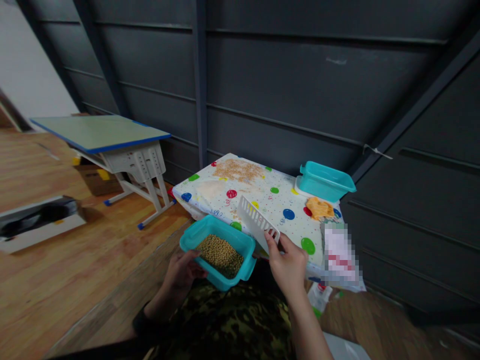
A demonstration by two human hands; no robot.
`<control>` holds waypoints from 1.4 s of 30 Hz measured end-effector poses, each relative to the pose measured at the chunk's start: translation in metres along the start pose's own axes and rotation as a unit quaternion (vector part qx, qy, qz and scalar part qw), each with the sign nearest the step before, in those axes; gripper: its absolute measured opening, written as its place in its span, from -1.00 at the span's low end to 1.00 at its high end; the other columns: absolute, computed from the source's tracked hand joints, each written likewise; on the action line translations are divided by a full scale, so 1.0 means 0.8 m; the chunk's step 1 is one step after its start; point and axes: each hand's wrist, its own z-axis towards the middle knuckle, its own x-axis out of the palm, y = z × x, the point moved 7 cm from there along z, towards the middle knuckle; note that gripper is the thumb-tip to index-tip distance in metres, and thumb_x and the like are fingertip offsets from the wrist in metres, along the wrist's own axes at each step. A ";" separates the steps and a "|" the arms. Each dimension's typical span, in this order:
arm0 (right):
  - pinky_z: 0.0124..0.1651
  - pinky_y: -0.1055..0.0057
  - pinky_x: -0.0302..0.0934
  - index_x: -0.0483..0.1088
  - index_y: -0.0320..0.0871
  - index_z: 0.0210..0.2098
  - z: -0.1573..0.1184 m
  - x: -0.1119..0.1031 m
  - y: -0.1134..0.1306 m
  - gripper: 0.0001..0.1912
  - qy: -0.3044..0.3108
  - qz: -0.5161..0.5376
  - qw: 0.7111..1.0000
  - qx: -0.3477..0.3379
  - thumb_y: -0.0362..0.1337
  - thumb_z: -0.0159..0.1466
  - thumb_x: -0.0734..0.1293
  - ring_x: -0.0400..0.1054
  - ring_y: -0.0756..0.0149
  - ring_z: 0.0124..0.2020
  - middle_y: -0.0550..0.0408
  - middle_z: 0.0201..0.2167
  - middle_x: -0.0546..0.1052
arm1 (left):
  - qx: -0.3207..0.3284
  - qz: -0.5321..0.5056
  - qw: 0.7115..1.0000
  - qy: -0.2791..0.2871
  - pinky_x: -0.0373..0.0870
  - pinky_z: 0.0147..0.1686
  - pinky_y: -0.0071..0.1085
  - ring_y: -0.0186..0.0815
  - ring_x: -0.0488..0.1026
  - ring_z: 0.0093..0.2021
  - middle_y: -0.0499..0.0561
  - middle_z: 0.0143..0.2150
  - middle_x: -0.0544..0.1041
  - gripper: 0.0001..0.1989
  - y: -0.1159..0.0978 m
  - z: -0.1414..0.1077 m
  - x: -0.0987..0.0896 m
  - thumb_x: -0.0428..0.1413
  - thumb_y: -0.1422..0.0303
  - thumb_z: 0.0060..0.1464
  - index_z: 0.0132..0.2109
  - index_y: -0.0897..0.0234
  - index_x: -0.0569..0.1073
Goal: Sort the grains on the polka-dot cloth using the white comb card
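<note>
Dark grey panelled walls (262,70) rise behind a table (283,186) spread with a white cover printed with coloured balloons. Off to your left stands a desk (101,132) with a pale green top and blue edging. Your left hand (180,274) has its fingers closed on the near rim of a turquoise plastic tub (224,284), which sits at the table's near edge, above your lap, with a heap of round, tan-green beans (221,252) inside. Your right hand (289,265) pinches the lower end of a flat, white, slotted plastic piece (252,226), raised just beside the tub's right side. On the table, tan grains (240,171) lie scattered at the far side, near a pale, flat patch (212,189). At the right are a second turquoise tub (325,186) and a crumpled orange-yellow cloth (318,209).

You appear to be at a stage of steadying the tub while handling the slotted piece. Any move from here calls for a level tub, a firm left grip and care that the slotted piece clears the rim.
</note>
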 end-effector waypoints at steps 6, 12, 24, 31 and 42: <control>-0.41 0.37 0.32 0.67 -0.02 -0.43 -0.007 -0.007 0.004 -0.27 -0.004 0.009 1.000 -0.016 0.32 0.69 0.44 0.41 0.23 -0.59 0.08 -0.59 0.61 | -0.004 0.020 1.000 -0.009 0.53 -0.58 -0.26 -0.17 0.55 -0.64 0.02 -0.62 0.65 -0.58 -0.004 -0.003 0.002 0.67 0.11 -0.50 -0.56 0.12 0.64; -0.41 0.37 0.32 0.68 -0.02 -0.42 -0.007 -0.006 0.006 -0.29 -0.002 0.010 1.000 -0.018 0.31 0.70 0.44 0.42 0.23 -0.58 0.07 -0.58 0.62 | -0.004 0.031 1.000 0.007 0.53 -0.57 -0.27 -0.17 0.56 -0.63 0.01 -0.63 0.62 -0.56 -0.010 -0.007 0.006 0.69 0.09 -0.50 -0.58 0.15 0.64; -0.39 0.35 0.31 0.70 -0.01 -0.39 0.005 0.006 0.001 -0.29 0.013 0.017 1.000 0.008 0.35 0.67 0.42 0.40 0.21 -0.55 0.06 -0.56 0.64 | 0.005 0.002 1.000 0.018 0.56 -0.55 -0.28 -0.16 0.58 -0.60 -0.01 -0.60 0.63 -0.60 -0.004 0.011 -0.010 0.68 0.15 -0.32 -0.51 0.10 0.62; -0.40 0.36 0.26 0.66 -0.01 -0.41 0.008 0.014 -0.001 -0.32 0.003 0.009 1.000 0.001 0.30 0.66 0.42 0.36 0.24 -0.57 0.08 -0.59 0.59 | 0.012 0.012 1.000 -0.018 0.58 -0.58 -0.21 -0.14 0.54 -0.65 0.00 -0.64 0.60 -0.56 -0.015 0.007 -0.010 0.68 0.13 -0.47 -0.56 0.07 0.59; -0.40 0.38 0.27 0.59 0.00 -0.45 0.020 0.030 0.002 -0.34 0.053 0.034 0.998 -0.013 0.25 0.65 0.44 0.38 0.25 -0.56 0.12 -0.60 0.56 | 0.000 0.016 1.000 -0.018 0.55 -0.59 -0.23 -0.12 0.57 -0.63 -0.02 -0.62 0.63 -0.60 -0.022 0.009 -0.012 0.63 0.17 -0.45 -0.49 0.10 0.61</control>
